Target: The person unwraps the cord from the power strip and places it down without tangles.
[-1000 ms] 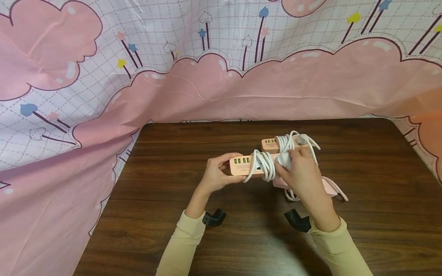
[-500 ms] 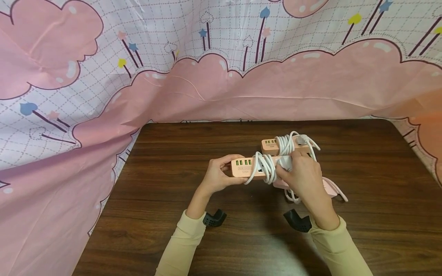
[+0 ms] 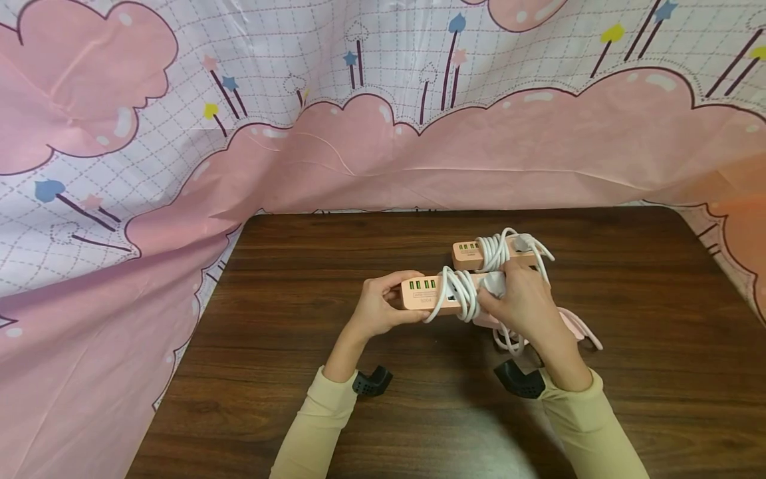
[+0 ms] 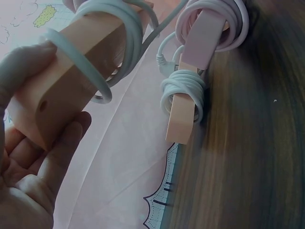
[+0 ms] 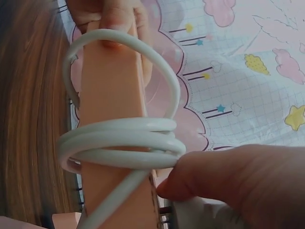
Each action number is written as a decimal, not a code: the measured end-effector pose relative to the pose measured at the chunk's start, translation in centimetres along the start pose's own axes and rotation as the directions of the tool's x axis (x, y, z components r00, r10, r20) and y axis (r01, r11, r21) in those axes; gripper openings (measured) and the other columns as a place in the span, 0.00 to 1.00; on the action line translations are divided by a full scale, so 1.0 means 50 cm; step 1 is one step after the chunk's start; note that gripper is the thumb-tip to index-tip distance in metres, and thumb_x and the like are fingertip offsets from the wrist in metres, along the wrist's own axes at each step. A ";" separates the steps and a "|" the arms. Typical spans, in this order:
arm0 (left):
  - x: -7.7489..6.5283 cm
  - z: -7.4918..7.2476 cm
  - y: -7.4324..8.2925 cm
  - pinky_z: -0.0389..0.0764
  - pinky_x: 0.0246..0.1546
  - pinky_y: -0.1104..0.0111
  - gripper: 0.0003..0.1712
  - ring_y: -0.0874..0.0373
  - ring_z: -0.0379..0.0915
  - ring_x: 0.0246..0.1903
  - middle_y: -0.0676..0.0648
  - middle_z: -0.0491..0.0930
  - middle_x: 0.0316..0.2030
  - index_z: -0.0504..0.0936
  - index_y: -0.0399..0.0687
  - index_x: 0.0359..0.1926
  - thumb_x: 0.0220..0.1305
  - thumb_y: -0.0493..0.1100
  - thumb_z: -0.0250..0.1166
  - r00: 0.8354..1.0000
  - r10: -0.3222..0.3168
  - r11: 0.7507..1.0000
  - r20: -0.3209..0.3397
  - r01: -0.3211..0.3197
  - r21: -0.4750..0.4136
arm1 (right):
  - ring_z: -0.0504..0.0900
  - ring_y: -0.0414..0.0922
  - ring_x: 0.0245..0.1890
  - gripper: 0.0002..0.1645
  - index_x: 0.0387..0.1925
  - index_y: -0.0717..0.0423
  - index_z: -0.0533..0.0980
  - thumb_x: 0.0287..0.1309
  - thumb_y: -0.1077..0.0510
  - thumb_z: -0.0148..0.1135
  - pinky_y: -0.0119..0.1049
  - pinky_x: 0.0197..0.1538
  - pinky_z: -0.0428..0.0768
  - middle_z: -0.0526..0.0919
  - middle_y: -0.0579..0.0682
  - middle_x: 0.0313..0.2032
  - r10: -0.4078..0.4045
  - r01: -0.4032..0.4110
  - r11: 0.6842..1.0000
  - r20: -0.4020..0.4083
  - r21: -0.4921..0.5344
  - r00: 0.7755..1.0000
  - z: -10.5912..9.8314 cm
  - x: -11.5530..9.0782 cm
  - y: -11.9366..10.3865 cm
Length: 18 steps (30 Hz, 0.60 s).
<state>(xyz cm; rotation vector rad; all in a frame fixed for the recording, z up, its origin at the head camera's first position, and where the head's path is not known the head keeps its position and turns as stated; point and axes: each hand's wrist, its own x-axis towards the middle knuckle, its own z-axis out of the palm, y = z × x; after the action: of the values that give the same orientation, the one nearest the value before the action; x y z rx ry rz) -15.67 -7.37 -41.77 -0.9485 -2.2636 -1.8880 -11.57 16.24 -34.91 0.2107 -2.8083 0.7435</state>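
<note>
Over the dark wooden table (image 3: 287,266), on the near side of another strip (image 3: 468,255), the peach power strip (image 3: 421,296), probably stiff, light and best held by its ends, has its left end gripped by the left hand (image 3: 376,307), while the right hand (image 3: 531,303) seemingly pinches its white plug (image 3: 493,283).

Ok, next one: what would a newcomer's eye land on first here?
Probably the pink-and-white cartoon backdrop filling the head view's upper part. Then the peach power strip wrapped in white cord, held between the left hand and right hand over the dark wooden table. Just beyond lies a similar wrapped strip.
</note>
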 end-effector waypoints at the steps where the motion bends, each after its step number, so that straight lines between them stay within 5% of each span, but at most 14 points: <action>1: -0.001 0.000 0.000 0.80 0.32 0.68 0.32 0.63 0.75 0.33 0.35 0.81 0.42 0.78 0.30 0.48 0.36 0.27 0.77 1.000 0.006 1.000 -0.002 -0.006 0.003 | 0.72 0.54 0.21 0.18 0.30 0.69 0.70 0.44 0.57 0.63 0.45 0.22 0.67 0.75 0.59 0.23 0.001 -0.001 1.000 0.005 0.005 1.000 0.000 0.001 0.000; 12: -0.001 -0.003 0.005 0.79 0.30 0.70 0.32 0.62 0.75 0.32 0.39 0.82 0.39 0.79 0.34 0.47 0.35 0.29 0.78 0.995 0.072 0.995 -0.065 -0.066 0.081 | 0.70 0.52 0.17 0.18 0.22 0.65 0.69 0.49 0.54 0.64 0.48 0.20 0.69 0.70 0.56 0.18 0.037 -0.038 0.999 -0.050 -0.032 0.998 0.007 0.006 -0.010; 18: -0.001 0.001 0.055 0.79 0.26 0.65 0.30 0.62 0.73 0.30 0.35 0.82 0.38 0.78 0.29 0.45 0.34 0.26 0.77 0.991 0.129 0.985 -0.039 -0.124 0.122 | 0.69 0.50 0.16 0.18 0.16 0.60 0.68 0.46 0.53 0.64 0.44 0.19 0.67 0.70 0.53 0.14 0.092 -0.092 0.996 0.001 -0.018 0.996 0.003 0.010 -0.006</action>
<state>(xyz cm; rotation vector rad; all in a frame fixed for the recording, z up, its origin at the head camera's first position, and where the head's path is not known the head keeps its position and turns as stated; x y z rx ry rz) -14.30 -7.15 -39.41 -0.9950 -2.2044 -1.6860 -12.01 15.84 -34.77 0.0797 -2.8416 0.7373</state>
